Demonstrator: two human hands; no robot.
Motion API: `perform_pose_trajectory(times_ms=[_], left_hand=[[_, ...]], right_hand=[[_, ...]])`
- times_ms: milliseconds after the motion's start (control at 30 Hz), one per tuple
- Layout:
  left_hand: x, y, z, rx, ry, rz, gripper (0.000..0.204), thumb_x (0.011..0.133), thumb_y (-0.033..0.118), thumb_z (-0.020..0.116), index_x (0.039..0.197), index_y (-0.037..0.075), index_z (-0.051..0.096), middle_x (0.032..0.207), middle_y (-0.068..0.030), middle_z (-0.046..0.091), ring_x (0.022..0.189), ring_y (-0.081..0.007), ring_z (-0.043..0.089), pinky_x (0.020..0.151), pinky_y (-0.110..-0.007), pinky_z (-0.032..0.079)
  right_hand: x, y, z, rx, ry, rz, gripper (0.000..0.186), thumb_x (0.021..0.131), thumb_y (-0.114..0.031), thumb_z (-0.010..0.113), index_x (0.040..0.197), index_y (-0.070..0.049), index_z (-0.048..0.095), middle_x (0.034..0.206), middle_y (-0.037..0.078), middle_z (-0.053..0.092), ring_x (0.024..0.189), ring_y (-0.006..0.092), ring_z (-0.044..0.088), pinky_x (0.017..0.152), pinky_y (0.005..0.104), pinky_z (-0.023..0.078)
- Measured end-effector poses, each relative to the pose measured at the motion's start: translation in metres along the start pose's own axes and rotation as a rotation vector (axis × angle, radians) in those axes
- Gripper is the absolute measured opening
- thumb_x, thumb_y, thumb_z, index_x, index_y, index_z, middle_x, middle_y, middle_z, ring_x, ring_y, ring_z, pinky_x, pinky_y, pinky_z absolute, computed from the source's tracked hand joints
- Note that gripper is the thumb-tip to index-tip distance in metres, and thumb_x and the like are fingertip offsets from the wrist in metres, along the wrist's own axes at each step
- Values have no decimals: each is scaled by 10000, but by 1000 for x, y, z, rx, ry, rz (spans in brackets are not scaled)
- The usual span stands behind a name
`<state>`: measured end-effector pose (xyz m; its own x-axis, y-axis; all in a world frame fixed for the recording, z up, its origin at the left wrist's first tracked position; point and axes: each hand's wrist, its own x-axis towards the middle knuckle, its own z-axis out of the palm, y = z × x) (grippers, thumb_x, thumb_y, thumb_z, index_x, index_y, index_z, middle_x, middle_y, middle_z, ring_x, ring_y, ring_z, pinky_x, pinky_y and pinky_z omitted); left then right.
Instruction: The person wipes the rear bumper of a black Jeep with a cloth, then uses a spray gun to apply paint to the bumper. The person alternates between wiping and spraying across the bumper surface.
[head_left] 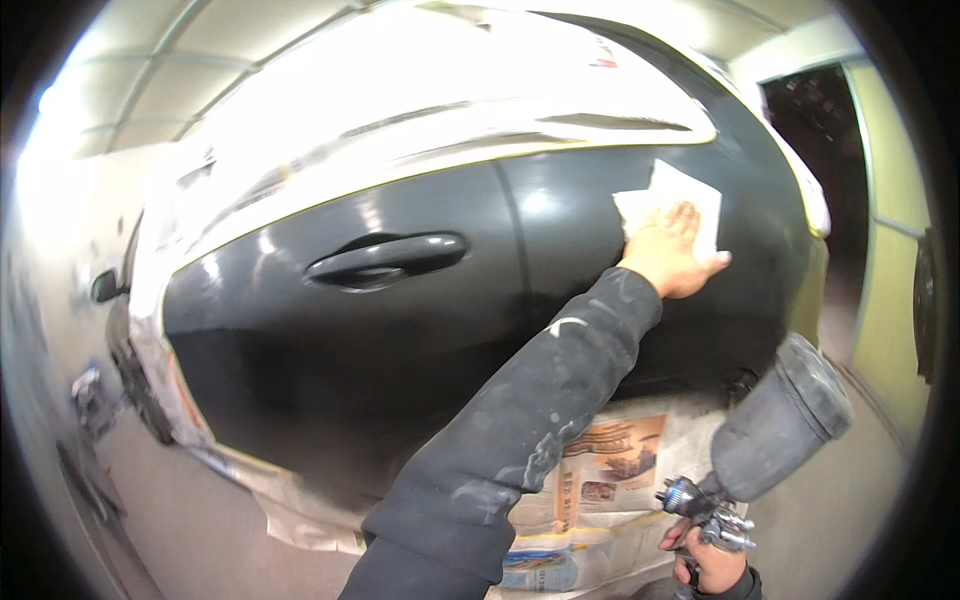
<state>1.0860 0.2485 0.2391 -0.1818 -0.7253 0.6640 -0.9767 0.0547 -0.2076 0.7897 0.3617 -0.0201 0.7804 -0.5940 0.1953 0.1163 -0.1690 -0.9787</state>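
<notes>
My left hand (662, 262) lies on a folded white wiping cloth (685, 185), holding it against the dark grey rear side panel (570, 230) of a car. Its fingers are stretched over the cloth and the thumb sticks out to the right. Low on the right, my right hand (718, 568) is closed round the grip of a spray gun (705, 500). The gun's grey paint cup (780, 425) tilts up to the right, below and apart from the bodywork. Left of the cloth, a door handle (385, 260) sits on the dark door (300, 350).
White masking sheet (400, 70) edged with yellow tape covers the car's windows and upper body. Printed newspaper (610, 500) hangs along the lower body under my left arm. At the far right stands a dark doorway (820, 180). A side mirror (106, 286) juts out far left.
</notes>
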Motion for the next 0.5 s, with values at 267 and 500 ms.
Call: perform_pose_trajectory(times_ms=[267,500], left_hand=[[-121,-193,-143,373,-30,-36,510,1071,283,361,1199,-125,639,1332,-340,575,1243,-462,539,1137,-525,374],[-331,-337,-274,543,76,-328,384,1032,250,433,1175,-44,634,1215,-270,641,1184,-410,592,1066,-474,437]], right_hand=[[13,-12,48,96,-75,-26,328,1068,-302,591,1125,20,608,968,162,708,466,127,481,421,254,339],[39,-11,116,24,-127,46,369,1064,-342,589,1146,17,614,970,164,711,459,131,468,421,268,333]])
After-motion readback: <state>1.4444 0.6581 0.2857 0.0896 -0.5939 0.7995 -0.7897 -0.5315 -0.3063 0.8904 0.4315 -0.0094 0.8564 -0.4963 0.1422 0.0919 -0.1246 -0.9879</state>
